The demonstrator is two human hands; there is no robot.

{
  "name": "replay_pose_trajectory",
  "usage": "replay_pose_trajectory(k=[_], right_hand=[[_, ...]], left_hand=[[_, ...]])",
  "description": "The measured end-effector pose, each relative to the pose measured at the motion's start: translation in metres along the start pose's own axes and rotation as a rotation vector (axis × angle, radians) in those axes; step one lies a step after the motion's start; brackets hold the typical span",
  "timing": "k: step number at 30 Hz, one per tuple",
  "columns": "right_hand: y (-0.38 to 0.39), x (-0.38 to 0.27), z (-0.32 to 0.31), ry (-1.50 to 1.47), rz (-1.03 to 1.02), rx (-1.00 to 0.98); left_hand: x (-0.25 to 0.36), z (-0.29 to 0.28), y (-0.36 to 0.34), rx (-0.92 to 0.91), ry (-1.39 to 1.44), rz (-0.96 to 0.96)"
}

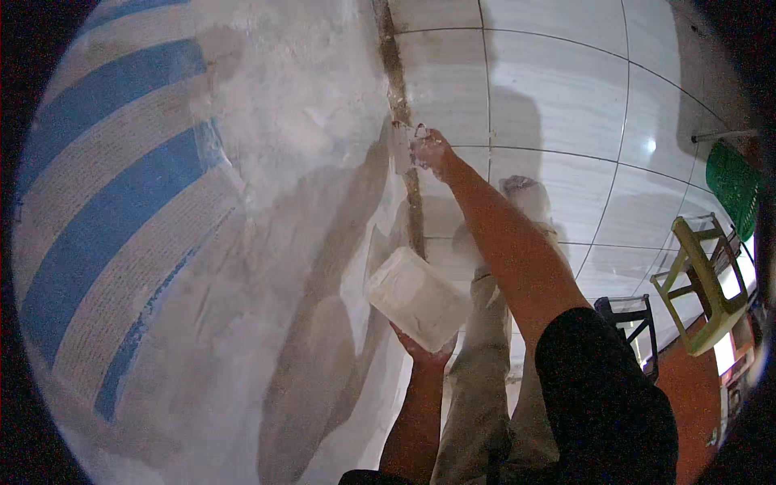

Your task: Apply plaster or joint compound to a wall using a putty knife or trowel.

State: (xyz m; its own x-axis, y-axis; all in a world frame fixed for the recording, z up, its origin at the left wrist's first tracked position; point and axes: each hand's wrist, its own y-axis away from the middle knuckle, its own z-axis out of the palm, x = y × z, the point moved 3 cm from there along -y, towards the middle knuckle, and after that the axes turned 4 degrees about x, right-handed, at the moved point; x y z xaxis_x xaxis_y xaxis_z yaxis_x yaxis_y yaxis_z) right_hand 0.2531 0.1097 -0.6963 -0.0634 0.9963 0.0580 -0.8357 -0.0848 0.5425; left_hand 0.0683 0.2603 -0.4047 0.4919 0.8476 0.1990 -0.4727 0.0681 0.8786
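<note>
My left hand (424, 349) is under a pale rectangular tub (420, 299), gripping its near end, with the tub tilted close to the wall. Whitish paste seems to coat the tub. Farther ahead, my right hand (434, 153) is closed around what looks like a putty knife (402, 148). Its pale flat blade is at the foot of the white-smeared wall (299, 105), by the floor joint; the handle is mostly hidden by my fingers. White smears show on the fingers of both hands.
Blue and grey printed bands (121, 170) cover the wall at left. Pale tiles (558, 105) make up the floor, with a brown, dirty strip (394, 73) along the wall. At right stand a yellowish stool (711, 299), a dark stool (634, 319) and a green basket (731, 178).
</note>
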Motion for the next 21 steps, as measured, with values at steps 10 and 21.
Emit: replay_pose_trajectory(k=[10,21], right_hand=[[-0.002,-0.075,0.052,0.031,-0.125,-0.327],[0.069,-0.079,0.255,0.879,-0.485,0.139]], left_hand=[[-0.063,0.062,0.013,-0.017,-0.285,-0.086],[-0.030,0.058,0.028,-0.027,-0.228,0.023]])
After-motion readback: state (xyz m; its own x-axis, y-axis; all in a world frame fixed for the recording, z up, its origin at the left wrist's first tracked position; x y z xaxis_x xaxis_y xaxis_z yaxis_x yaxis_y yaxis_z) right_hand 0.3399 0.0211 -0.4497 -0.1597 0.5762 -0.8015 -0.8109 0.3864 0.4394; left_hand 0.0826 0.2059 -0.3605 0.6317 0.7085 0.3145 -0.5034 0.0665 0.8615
